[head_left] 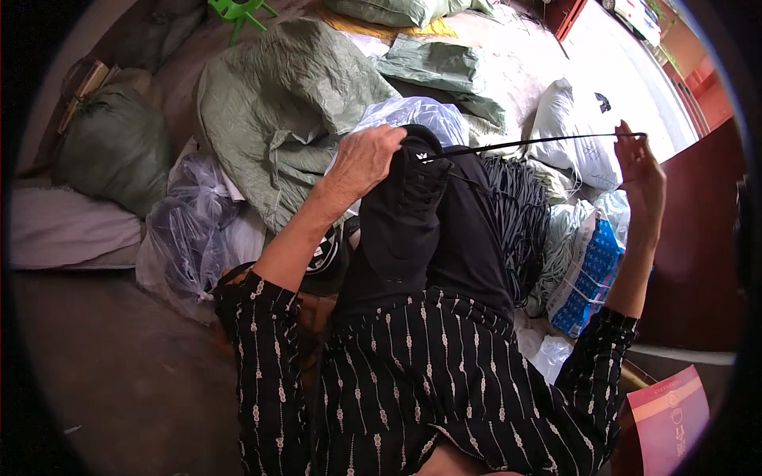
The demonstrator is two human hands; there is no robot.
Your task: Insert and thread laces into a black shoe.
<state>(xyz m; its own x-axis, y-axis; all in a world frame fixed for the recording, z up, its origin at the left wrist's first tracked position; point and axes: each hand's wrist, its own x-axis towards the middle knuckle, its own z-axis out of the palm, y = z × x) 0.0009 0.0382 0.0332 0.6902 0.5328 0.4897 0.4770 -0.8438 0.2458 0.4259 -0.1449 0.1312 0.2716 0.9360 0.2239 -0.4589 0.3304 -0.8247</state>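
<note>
A black lace-up shoe (401, 230) lies on my lap, its toe toward me and its opening away from me. My left hand (367, 159) grips the shoe by its collar, at the upper left of the opening. From the eyelets a black shoelace (532, 142) runs taut to the right. Its far part is pinched in my right hand (641, 170), raised well out to the side. Another black shoe with a white mark (324, 254) shows partly under my left forearm. Beside my right thigh hangs a thick bundle of black laces (514, 218).
Pale green laces (562, 238) and a blue and white package (591, 274) lie to the right. Green woven sacks (278, 103), a clear plastic bag (194, 214) and a white sack (571, 131) surround me. A green stool (238, 12) stands far off. A pink printed box (671, 416) is near right.
</note>
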